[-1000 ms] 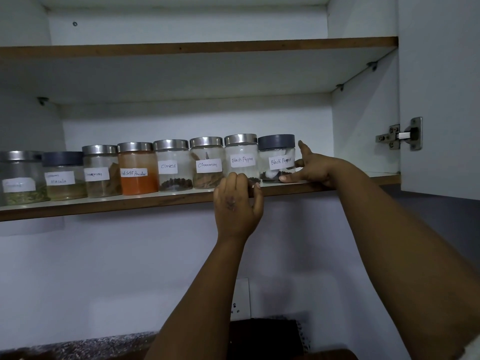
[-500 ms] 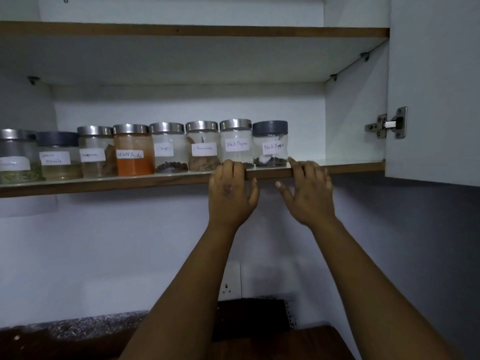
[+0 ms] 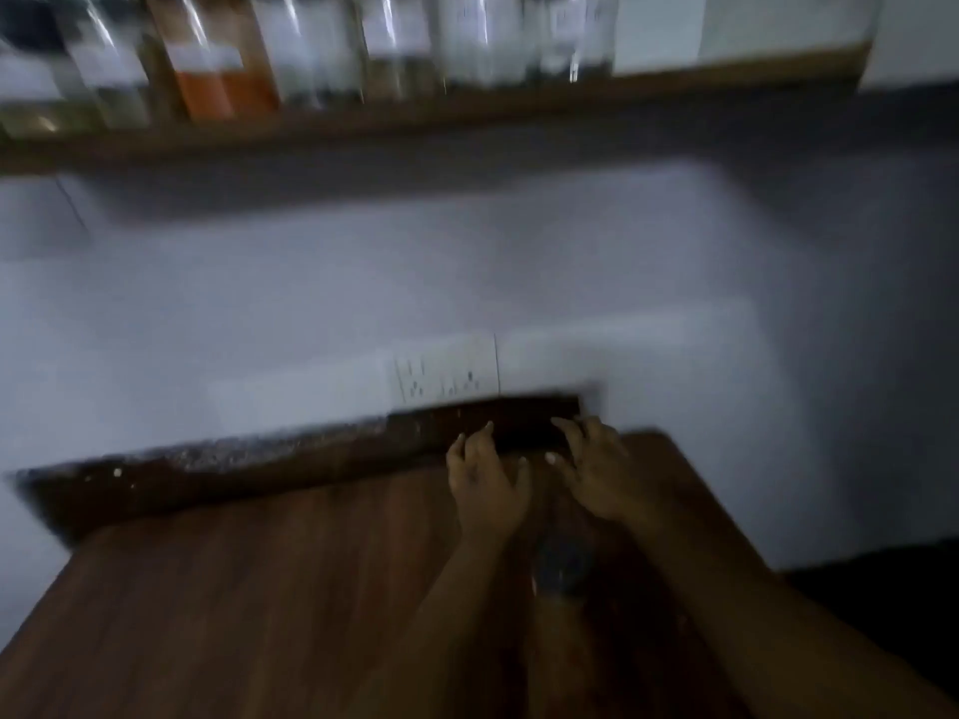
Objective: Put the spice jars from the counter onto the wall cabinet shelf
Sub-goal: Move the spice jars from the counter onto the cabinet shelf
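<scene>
The view is heavily motion-blurred. Several spice jars stand in a row on the wall cabinet shelf (image 3: 467, 116) along the top edge, among them one with orange powder (image 3: 223, 90). My left hand (image 3: 488, 485) and my right hand (image 3: 602, 474) hover side by side low over the wooden counter (image 3: 233, 589), fingers loosely spread and holding nothing. Between my forearms lies a dark round thing (image 3: 563, 568), too blurred to identify.
A white wall socket (image 3: 446, 373) sits just above the counter's back edge. A dark slab (image 3: 519, 412) leans against the wall right behind my fingertips. The counter's right edge runs diagonally beside my right arm.
Both hands have dropped from the shelf edge down to the counter. The view has swung downward, so the jars now sit at the top of the frame.
</scene>
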A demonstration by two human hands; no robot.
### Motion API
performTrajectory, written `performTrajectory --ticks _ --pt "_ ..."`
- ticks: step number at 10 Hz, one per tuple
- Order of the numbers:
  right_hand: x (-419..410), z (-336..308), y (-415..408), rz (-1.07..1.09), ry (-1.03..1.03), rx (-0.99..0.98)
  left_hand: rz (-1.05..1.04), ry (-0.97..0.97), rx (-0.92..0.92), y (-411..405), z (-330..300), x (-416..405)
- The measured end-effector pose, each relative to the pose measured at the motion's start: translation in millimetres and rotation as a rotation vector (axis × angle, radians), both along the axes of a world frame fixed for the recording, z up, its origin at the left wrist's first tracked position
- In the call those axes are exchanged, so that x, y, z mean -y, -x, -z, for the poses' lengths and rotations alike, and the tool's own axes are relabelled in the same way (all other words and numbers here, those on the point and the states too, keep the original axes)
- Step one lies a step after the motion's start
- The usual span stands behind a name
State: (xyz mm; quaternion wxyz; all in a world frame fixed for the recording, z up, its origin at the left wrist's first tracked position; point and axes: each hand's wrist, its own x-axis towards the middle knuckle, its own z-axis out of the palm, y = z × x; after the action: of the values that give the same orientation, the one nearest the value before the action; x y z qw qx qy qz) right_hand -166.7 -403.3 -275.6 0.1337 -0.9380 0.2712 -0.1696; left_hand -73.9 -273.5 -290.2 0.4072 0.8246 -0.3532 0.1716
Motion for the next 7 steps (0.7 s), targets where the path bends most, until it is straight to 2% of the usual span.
performTrajectory --ticks 1,2,3,4,5,6,7 --pt "-21.3 57.2 13.7 -0.116 -0.113 -0.296 0.005 -0.151 -0.136 8.3 57.0 -26.8" --pt "-30.9 93.0 20.6 -0.133 -0.34 -0.48 0.021 -0.341 -0.305 18.1 86.6 -48.3" --pt "-35.1 115.5 19.7 -0.074 -0.431 -0.448 0.043 -0.415 -0.431 31.4 103.8 -63.0" --pt "-29.0 130.2 16.5 -0.057 -0.446 -0.362 0.078 -0.442 -0.447 37.7 124.0 -72.3" --pt "-17.7 127.1 15.0 -0.031 -0.508 -0.238 0.149 -0.47 -0.593 39.0 134.5 -83.4" --pt "-11.1 110.8 15.5 0.046 -0.713 -0.038 0.162 -0.288 -0.92 37.1 132.6 -87.9" --pt "-8.5 86.0 16.2 0.033 -0.989 0.192 0.046 0.021 -1.331 33.6 114.1 -80.9"
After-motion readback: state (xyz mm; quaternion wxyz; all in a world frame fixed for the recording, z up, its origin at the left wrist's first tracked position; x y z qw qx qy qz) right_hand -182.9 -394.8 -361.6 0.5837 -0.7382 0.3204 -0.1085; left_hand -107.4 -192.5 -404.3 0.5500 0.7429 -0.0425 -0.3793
